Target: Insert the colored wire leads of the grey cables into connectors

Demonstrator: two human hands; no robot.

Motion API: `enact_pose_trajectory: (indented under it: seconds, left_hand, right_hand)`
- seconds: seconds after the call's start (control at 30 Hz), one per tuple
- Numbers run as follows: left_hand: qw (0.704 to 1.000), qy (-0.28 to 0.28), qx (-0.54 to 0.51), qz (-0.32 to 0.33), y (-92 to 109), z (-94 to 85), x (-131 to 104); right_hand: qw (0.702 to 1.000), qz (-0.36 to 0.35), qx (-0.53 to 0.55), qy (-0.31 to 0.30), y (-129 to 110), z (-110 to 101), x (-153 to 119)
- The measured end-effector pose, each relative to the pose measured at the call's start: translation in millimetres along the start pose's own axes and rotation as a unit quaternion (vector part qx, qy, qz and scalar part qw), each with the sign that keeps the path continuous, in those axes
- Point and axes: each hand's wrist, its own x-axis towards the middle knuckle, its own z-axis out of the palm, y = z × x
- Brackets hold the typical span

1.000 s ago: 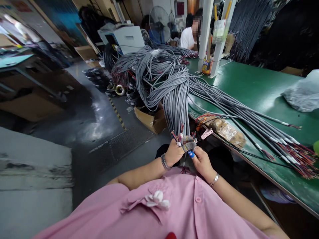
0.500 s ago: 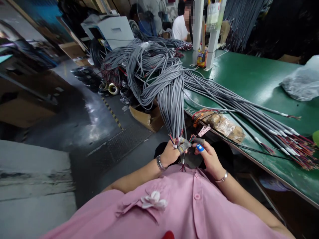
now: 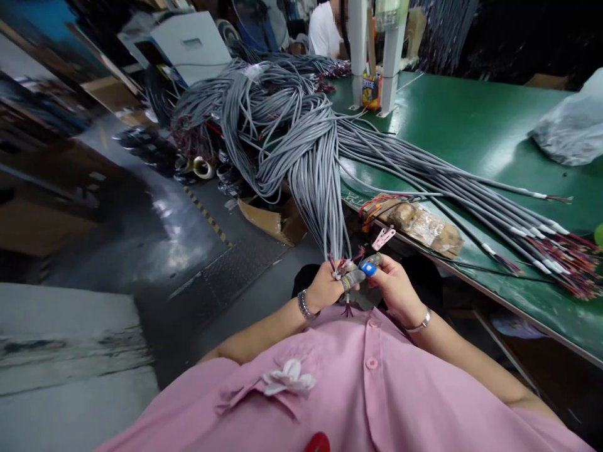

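Note:
A thick bundle of grey cables (image 3: 318, 182) hangs over the table edge toward my lap. My left hand (image 3: 327, 285) is closed round the cable ends, where thin coloured wires (image 3: 332, 260) stick out above the fingers. One cable end with dark red wires (image 3: 347, 309) points down below that hand. My right hand (image 3: 391, 282) pinches at the wire ends beside the left thumb; the exact wire is hidden. Worn finger covers wrap some of my fingers, and a blue one (image 3: 368, 269) sits on the right thumb.
More grey cables with stripped ends (image 3: 560, 257) lie across the green table (image 3: 494, 138). A wooden block (image 3: 424, 226) with a pink clip (image 3: 383, 238) sits at its edge. A cardboard box (image 3: 271, 220) stands on the floor below. A person in white (image 3: 323, 31) is at the far side.
My right hand has moved left, and its thumb and finger now meet the wires at my left hand. The view has tilted down slightly.

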Motion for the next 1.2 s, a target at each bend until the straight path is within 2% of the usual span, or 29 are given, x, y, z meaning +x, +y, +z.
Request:
enact_pose_trajectory:
  seconds: [0.1, 0.2, 0.33, 0.5, 0.6, 0.67, 0.8, 0.9, 1.2]
  left_hand:
    - [0.999, 0.042, -0.024, 0.007, 0.9, 1.4, 0.4]
    - [0.998, 0.055, -0.042, 0.002, 1.0, 1.8, 1.2]
    - [0.998, 0.039, -0.043, -0.004, 0.3, 0.8, 2.7]
    - [0.999, -0.011, -0.027, -0.018, 2.7, -0.2, 3.8]
    - [0.999, -0.010, -0.036, -0.026, 6.3, 0.8, 4.3]
    - [0.999, -0.001, -0.045, -0.024, 8.1, 1.7, 4.8]
    - [0.998, 0.023, -0.055, -0.024, 7.2, 2.4, 6.3]
    - [0.998, 0.023, -0.047, -0.028, 5.8, 1.7, 7.4]
    - [0.998, -0.030, -0.009, -0.056, 12.2, 1.8, 8.1]
  right_hand:
    - [1.000, -0.003, 0.007, -0.001, 3.6, -2.6, -0.6]
    - [1.000, -0.014, -0.003, 0.007, 4.4, -3.5, -1.1]
    - [0.999, -0.039, -0.018, 0.001, 0.5, -2.8, -0.1]
    - [0.997, -0.031, -0.019, -0.070, -9.7, 2.2, 1.9]
    - [0.996, -0.021, 0.005, -0.088, -10.2, 4.1, 3.0]
    - [0.997, -0.018, 0.018, -0.074, -6.6, 3.4, 3.8]
    - [1.000, -0.020, 0.020, -0.005, 4.5, -1.4, 6.0]
    - [0.999, -0.019, 0.023, 0.014, 8.4, -3.5, 7.2]
    - [0.998, -0.009, 0.056, -0.034, -2.9, 7.1, 4.1]
